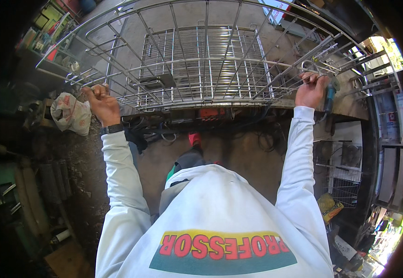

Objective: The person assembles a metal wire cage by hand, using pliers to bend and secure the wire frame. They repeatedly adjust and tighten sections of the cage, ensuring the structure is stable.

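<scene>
A large silvery wire rack (206,59) of welded rods is held at its two near corners. My left hand (103,104) has its fingers closed round the rod at the left corner. At the right corner my right hand (311,90) is closed on the frame in the same way. A small dark metal plate (158,82) is fixed among the rods left of the middle. Behind and below the rack, a flat wire grid (245,46) lies on the workbench (129,34). A blue-green power tool (330,97) is just right of my right hand.
A white plastic bag (70,113) stands left of the bench, near my left forearm. Cables (268,139) hang under the bench edge, beside a red object (210,114). Metal shelving (389,69) and a leaning wire rack (345,183) are on the right.
</scene>
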Motion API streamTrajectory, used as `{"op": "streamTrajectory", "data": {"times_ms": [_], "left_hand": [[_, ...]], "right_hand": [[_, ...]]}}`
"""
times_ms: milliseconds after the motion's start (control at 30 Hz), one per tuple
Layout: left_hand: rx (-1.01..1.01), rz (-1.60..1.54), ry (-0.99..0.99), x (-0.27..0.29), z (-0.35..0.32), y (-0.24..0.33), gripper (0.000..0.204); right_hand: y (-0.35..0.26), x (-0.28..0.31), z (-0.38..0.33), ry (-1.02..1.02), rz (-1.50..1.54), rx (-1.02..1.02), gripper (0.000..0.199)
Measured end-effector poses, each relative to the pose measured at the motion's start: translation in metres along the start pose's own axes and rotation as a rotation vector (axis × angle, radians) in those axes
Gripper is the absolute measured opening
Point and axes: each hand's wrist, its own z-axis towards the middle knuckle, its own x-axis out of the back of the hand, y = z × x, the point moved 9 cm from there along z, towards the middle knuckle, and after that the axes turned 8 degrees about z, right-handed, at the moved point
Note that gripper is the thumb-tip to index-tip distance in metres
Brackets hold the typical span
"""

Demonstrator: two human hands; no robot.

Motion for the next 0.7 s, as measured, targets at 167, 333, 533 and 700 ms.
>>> {"op": "streamTrajectory", "data": {"times_ms": [167, 333, 533, 700], "left_hand": [[0.097, 0.005, 0.096, 0.008, 0.01, -0.011, 0.038], [0.252, 0.115, -0.035, -0.017, 0.006, 0.0, 0.035], [0.102, 0.093, 0.019, -0.019, 0.012, 0.0, 0.034], [0.103, 0.028, -0.13, -0.004, 0.014, -0.004, 0.036]], "right_hand": [[-0.001, -0.001, 0.0, -0.021, -0.208, 0.073, 0.039], [0.011, 0.02, 0.022, 0.032, -0.33, -0.105, 0.042], [0.014, 0.003, 0.027, 0.03, -0.234, -0.042, 0.042], [0.008, 0.006, 0.023, -0.013, -0.086, -0.024, 0.037]]}}
